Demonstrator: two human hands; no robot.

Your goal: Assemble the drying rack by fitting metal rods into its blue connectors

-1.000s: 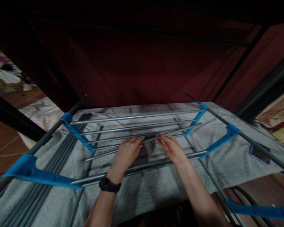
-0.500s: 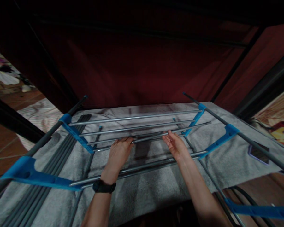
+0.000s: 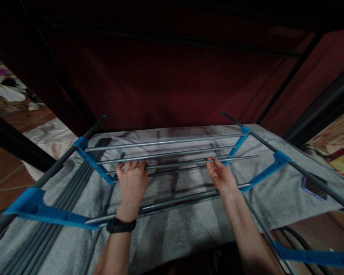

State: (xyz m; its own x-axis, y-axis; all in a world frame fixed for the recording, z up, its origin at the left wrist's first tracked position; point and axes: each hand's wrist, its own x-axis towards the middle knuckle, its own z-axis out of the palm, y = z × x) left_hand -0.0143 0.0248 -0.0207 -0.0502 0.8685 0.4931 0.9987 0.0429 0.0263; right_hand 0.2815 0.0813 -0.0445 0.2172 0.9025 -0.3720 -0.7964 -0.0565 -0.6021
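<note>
Left hand (image 3: 132, 179) — fingers curled over a loose grey metal rod (image 3: 177, 164), palm down, closed on it near its left end. Right hand (image 3: 221, 175) at 3 o'clock from the left, fingers and thumb pinched round the same rod further along; grip looks light, fingertips only.

Rod lies roughly level across the frame, third from the far side, its right end sticking out past the far-right blue bracket (image 3: 237, 145) toward 3 o'clock. Left end sits at the far-left blue bracket (image 3: 93, 158); whether it is seated in the socket cannot be told.

Two more rods at 12 o'clock from the hands, both spanning bracket to bracket. Black watch (image 3: 120, 225) on the left wrist.

Wrists cross over a pair of rods running between the near-left blue bracket (image 3: 43, 212) and a blue bracket (image 3: 271, 164) on the right rail.

Underneath — grey towel (image 3: 174, 229) spread on the floor. Bundle of spare grey rods (image 3: 60, 214) at 8 o'clock. Dark red fabric (image 3: 172, 80) fills 12 o'clock.
</note>
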